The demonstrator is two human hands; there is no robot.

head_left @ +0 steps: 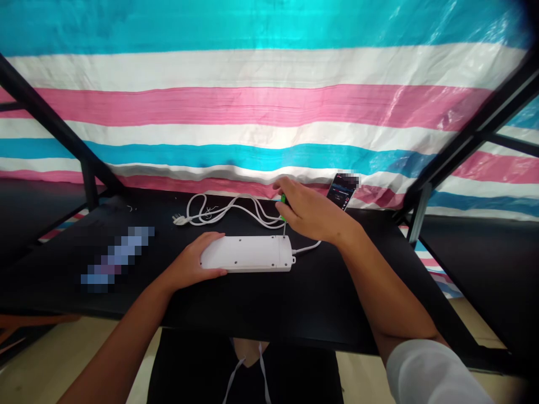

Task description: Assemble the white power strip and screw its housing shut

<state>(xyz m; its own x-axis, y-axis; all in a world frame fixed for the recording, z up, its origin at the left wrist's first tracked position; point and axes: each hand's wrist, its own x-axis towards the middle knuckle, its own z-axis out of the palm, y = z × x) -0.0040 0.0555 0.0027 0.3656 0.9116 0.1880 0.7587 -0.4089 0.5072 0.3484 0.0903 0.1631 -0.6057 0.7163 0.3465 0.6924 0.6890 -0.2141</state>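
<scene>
A white power strip (248,253) lies face down on the black table (295,297), its screw holes showing. My left hand (194,264) grips the strip's left end and holds it still. Wrapped round a green-handled screwdriver (283,209), my right hand (309,212) keeps it upright with the tip on the strip's far right corner. The strip's white cable (227,212) lies coiled behind it, ending in a plug (180,220) at the left.
A phone (342,192) with a lit screen leans against the striped tarpaulin (269,112) at the back. A blurred-out object (118,259) lies on the table's left part. Black metal frame bars (467,140) slant up on both sides.
</scene>
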